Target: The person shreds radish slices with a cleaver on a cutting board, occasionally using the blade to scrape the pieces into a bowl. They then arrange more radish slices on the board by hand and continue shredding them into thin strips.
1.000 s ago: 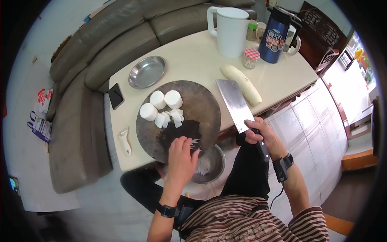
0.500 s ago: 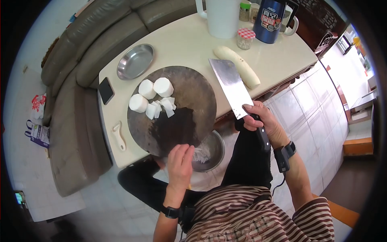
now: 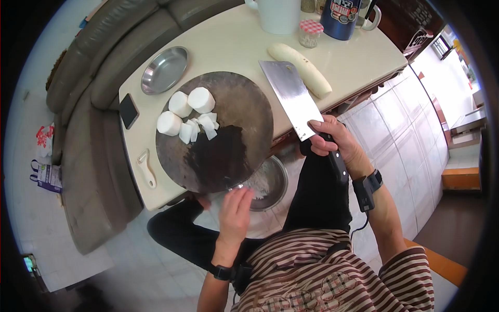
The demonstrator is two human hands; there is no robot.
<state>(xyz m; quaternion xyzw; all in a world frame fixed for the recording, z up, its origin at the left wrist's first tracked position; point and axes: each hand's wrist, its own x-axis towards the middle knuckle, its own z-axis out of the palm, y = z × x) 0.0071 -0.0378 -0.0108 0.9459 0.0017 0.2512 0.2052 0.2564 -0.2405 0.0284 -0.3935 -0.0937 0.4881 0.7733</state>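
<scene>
My right hand (image 3: 332,136) grips the black handle of a cleaver (image 3: 293,96), its broad blade pointing up and left over the table's edge. At the near edge of the round chopping board (image 3: 239,99), my left hand (image 3: 236,208) has its fingers pressed together; what they hold, if anything, is too small to make out. Below the board's edge, a metal bowl (image 3: 280,179) contains white shreds (image 3: 261,182). On the board's left part lie several thick white radish chunks (image 3: 200,100) and several smaller cut pieces (image 3: 209,127). A dark wet patch covers its near middle.
On the table (image 3: 223,44) are a long white radish (image 3: 301,70), an empty metal dish (image 3: 165,70), a phone (image 3: 129,111), a peeler (image 3: 146,168), a checked-lid jar (image 3: 310,34), a white pitcher (image 3: 279,15) and a blue flask (image 3: 340,18). A grey sofa (image 3: 83,156) stands left.
The view has shifted, so the table and board appear slightly higher and further left. My left hand's fingers have moved slightly at the board's edge. My right hand still holds the cleaver.
</scene>
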